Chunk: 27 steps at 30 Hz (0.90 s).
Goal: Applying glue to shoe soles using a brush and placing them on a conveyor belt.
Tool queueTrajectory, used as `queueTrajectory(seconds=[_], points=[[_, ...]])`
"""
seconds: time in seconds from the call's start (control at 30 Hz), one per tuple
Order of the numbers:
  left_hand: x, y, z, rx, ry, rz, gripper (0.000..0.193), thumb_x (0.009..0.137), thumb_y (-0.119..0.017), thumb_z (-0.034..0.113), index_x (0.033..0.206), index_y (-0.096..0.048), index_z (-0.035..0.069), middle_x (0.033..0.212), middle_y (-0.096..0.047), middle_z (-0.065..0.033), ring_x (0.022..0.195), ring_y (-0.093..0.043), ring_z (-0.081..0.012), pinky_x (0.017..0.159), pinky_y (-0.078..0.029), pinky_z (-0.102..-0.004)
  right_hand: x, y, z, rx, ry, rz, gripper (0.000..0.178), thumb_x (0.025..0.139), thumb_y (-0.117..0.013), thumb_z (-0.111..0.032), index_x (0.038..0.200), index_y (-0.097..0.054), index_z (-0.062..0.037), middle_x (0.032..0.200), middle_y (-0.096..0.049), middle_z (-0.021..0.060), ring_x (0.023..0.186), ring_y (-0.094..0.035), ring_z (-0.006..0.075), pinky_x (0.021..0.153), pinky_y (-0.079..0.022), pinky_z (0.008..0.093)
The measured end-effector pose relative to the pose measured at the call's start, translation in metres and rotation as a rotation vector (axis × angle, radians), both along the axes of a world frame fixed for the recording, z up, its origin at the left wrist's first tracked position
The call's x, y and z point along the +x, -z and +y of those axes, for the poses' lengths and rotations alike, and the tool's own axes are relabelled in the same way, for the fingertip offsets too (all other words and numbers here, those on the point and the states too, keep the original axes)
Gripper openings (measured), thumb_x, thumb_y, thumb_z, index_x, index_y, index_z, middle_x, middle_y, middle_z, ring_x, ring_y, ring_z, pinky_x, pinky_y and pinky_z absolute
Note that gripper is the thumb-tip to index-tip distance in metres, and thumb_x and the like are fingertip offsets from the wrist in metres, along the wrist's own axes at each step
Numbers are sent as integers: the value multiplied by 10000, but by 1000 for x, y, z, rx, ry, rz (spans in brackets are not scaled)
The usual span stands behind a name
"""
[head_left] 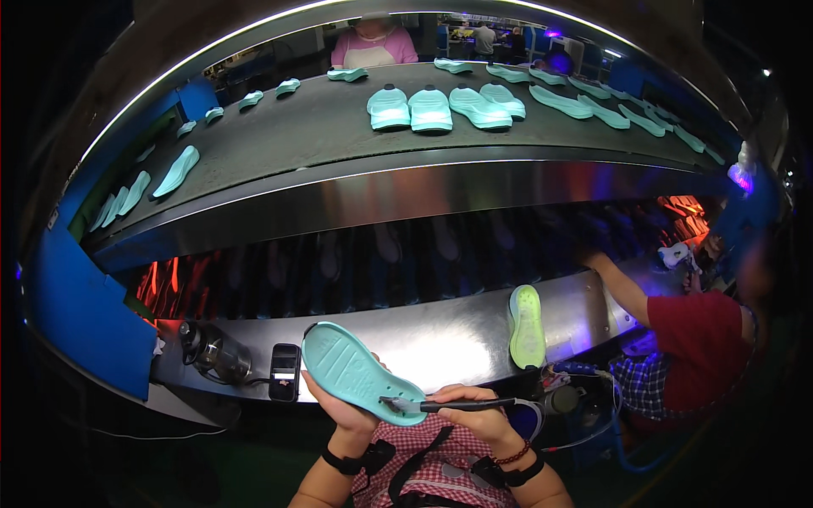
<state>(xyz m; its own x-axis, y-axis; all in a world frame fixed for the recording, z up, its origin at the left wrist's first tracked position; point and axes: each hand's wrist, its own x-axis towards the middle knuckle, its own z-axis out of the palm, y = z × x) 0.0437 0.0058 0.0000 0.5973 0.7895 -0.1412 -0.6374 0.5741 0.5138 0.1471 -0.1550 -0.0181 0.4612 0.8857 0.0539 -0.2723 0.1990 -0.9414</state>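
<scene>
Clearly, both sets of fingers are occupied. My left hand (pixel 343 412) cradles a turquoise, foot-shaped shoe sole (pixel 343 360) from below, fingers curled against its edge; it hangs in front of me, near 7 o'clock in my view, its wide end tilted toward 11 o'clock and its narrow end toward 4. My right hand (pixel 483 419) pinches a slim brush with a black handle (pixel 474 405), fingers closed around it, the dark bristles at the sole's narrow end beside some small holes.

Taking that sole as the clock's centre, a black, rectangular, phone-like device (pixel 285 381) lies just beside it at 9 o'clock on the shiny silver metal desk (pixel 423 339), with a dark, see-through jar (pixel 222 354) beyond. Between 2 and 3 o'clock rests a yellow-green sole (pixel 528 330). A co-worker in a red shirt (pixel 703 347) reaches in from 3 o'clock. At 12 o'clock, a wide dark conveyor belt (pixel 296 127) carries more turquoise soles (pixel 430 110).
</scene>
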Motion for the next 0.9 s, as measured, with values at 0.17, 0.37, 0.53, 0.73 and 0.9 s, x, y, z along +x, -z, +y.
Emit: queueTrajectory(seconds=[0.17,0.37,0.53,0.73,0.9], points=[[3,-5,-5,19,-24,45,776,804,-163,693,1061,-504,46,862,-575,-161,733,-566,-284,669,-483,-407,0,9,-2,12,31,99,195,762,-605,53,956,-602,69,999,-608,185,932,-593,227,844,-470,301],[10,-10,-10,4,-10,36,752,819,-161,673,1056,-506,47,866,-572,-157,757,-563,-283,698,-476,-410,4,18,-5,28,46,203,226,764,-599,59,983,-570,104,1002,-597,223,943,-590,255,871,-464,342],[12,-12,-12,-6,-23,28,757,818,-166,675,1059,-502,41,879,-570,-160,783,-558,-288,724,-467,-421,6,19,-6,44,48,268,209,770,-577,69,976,-570,105,1003,-593,232,946,-591,268,875,-463,350],[10,-13,-18,8,64,-67,786,812,-169,688,1188,-438,52,994,-547,-185,889,-550,-309,808,-447,-467,8,10,-8,65,53,264,209,769,-560,79,976,-562,110,1007,-583,251,955,-587,298,877,-470,389],[7,-11,-24,74,227,-145,836,793,-99,715,1365,-230,120,1287,-373,-184,1163,-403,-347,965,-340,-521,0,-3,-7,55,70,276,205,778,-555,75,981,-553,106,1017,-573,265,962,-583,319,865,-482,424]])
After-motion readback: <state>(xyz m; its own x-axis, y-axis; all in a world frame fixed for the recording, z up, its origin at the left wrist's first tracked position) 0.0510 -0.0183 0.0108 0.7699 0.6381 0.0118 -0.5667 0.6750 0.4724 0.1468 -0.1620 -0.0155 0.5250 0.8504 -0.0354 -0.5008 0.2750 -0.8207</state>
